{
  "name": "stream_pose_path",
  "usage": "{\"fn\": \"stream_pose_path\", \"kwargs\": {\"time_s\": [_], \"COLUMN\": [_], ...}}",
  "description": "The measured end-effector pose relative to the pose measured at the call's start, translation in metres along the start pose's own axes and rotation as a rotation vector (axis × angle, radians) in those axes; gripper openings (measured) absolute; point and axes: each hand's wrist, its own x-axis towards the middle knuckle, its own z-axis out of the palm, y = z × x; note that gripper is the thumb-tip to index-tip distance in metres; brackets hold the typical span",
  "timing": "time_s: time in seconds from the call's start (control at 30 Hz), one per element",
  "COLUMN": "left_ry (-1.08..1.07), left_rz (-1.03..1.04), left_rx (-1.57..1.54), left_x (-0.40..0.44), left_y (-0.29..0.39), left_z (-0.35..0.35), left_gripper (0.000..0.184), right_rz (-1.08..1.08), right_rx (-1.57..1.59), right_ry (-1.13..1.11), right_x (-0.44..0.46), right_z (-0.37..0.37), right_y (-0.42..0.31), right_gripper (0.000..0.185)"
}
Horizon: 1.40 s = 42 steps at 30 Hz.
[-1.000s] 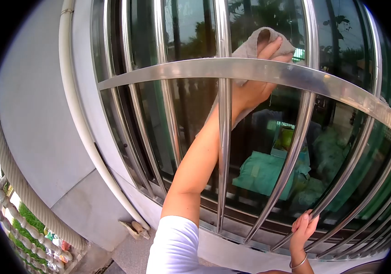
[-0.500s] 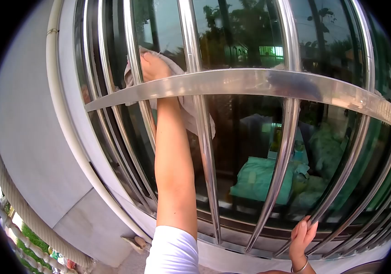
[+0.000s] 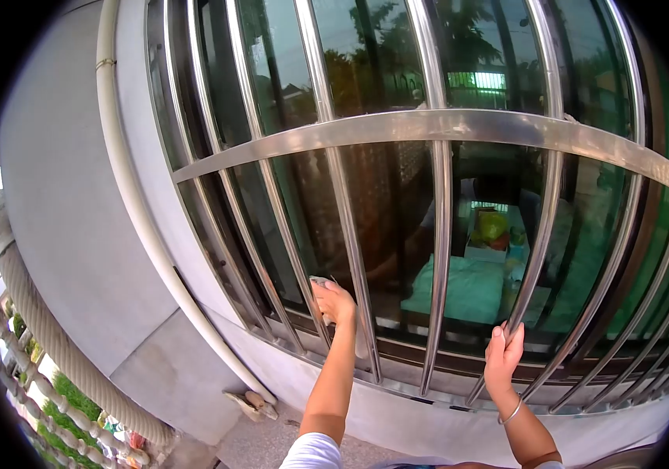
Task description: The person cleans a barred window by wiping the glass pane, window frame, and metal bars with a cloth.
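My left hand [image 3: 336, 303] reaches between the upright bars at the lower left of the window. Its fingers are closed on a greyish cloth [image 3: 319, 281], most of it hidden by the hand and bars. Behind the cloth is dark window glass [image 3: 389, 203]; whether the cloth touches it I cannot tell. My right hand [image 3: 504, 358], with a bracelet at the wrist, is wrapped around the lower part of a shiny metal bar [image 3: 542, 230].
A wide curved metal rail [image 3: 459, 125] crosses the bars. Left of the window, a pale pipe [image 3: 135, 184] runs down the wall [image 3: 53, 180]. Beyond stands a twisted column [image 3: 53, 336]. Through the glass, a green bundle [image 3: 459, 289] shows.
My left hand has come down with the cloth from above the rail to the lower part of the window. My right hand still holds a bar; the view has shifted.
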Motion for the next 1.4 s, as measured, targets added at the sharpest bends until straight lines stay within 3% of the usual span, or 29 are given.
{"fn": "stream_pose_path", "kwargs": {"time_s": [0.03, 0.1, 0.2, 0.23, 0.3, 0.4, 0.43, 0.53, 0.6, 0.67, 0.73, 0.8, 0.87, 0.93, 1.07, 1.13, 1.2, 1.27, 1.33, 1.37, 1.4], "left_ry": [0.004, -0.387, -0.916, -0.913, -1.157, -0.754, -0.755, -0.463, -0.180, -0.078, -0.065, -0.279, -0.376, -0.364, -0.128, 0.127, 0.137, 0.006, -0.263, -0.265, -0.276], "left_rz": [-0.004, 0.279, 0.719, 0.720, 0.483, 0.581, 0.589, 0.482, 0.727, 0.759, 0.727, 0.436, 0.270, 0.223, 0.197, 0.481, 0.841, 1.082, 1.118, 1.123, 1.277], "left_rx": [-0.003, -0.072, -0.076, -0.084, -0.472, 0.099, 0.091, -0.559, -0.559, -0.639, -0.699, -1.048, -1.125, -1.096, -1.119, -0.947, -0.857, -0.807, -0.884, -0.888, -0.728], "left_x": [-0.010, -0.028, -0.026, -0.024, -0.012, 0.022, 0.025, 0.021, 0.009, 0.007, 0.020, 0.032, 0.064, 0.094, 0.126, 0.124, 0.119, 0.120, 0.132, 0.146, 0.159], "left_y": [-0.011, -0.029, -0.034, -0.032, -0.034, -0.061, -0.054, -0.019, 0.025, 0.046, 0.051, 0.048, 0.025, -0.002, -0.017, -0.002, 0.020, 0.041, 0.049, 0.052, 0.054], "left_z": [-0.009, -0.024, -0.105, -0.132, -0.174, -0.187, -0.190, -0.194, -0.206, -0.202, -0.192, -0.191, -0.188, -0.182, -0.176, -0.163, -0.141, -0.113, -0.094, -0.083, -0.071], "left_gripper": [0.055, 0.055, 0.061, 0.061, 0.058, 0.031, 0.031, 0.030, 0.032, 0.036, 0.044, 0.039, 0.032, 0.021, 0.018, 0.019, 0.022, 0.029, 0.040, 0.040, 0.045], "right_rz": [-0.003, 0.027, 0.023, 0.033, 0.038, 0.019, 0.036, 0.039, 0.030, 0.062, 0.070, 0.019, 0.007, 0.003, -0.032, -0.026, -0.028, -0.041, -0.053, -0.052, -0.051], "right_rx": [0.001, 0.072, 0.123, 0.128, 0.133, 0.108, 0.112, 0.096, 0.105, 0.119, 0.134, 0.099, 0.091, 0.081, 0.038, 0.030, 0.012, -0.007, -0.023, -0.036, -0.049], "right_ry": [-0.005, -0.045, -0.084, -0.075, -0.060, -0.034, -0.026, 0.015, 0.014, -0.005, -0.030, -0.021, -0.019, 0.014, 0.113, 0.125, 0.133, 0.142, 0.155, 0.196, 0.237], "right_x": [0.000, 0.000, 0.004, 0.004, 0.005, 0.003, 0.002, 0.003, 0.005, 0.004, 0.003, 0.003, 0.003, 0.003, 0.002, 0.002, 0.001, -0.001, -0.003, -0.004, -0.003], "right_z": [-0.001, 0.000, 0.002, 0.002, 0.005, 0.002, 0.004, 0.009, 0.009, 0.008, 0.009, 0.012, 0.009, 0.016, 0.024, 0.023, 0.026, 0.031, 0.031, 0.032, 0.033], "right_y": [0.000, -0.002, -0.010, -0.013, -0.010, -0.007, -0.010, -0.011, -0.008, -0.014, -0.014, -0.013, -0.008, -0.009, -0.002, 0.002, 0.001, -0.001, 0.000, 0.003, 0.007], "right_gripper": [0.015, 0.016, 0.018, 0.017, 0.017, 0.015, 0.014, 0.014, 0.014, 0.014, 0.014, 0.010, 0.010, 0.010, 0.013, 0.013, 0.013, 0.012, 0.012, 0.012, 0.012]}}
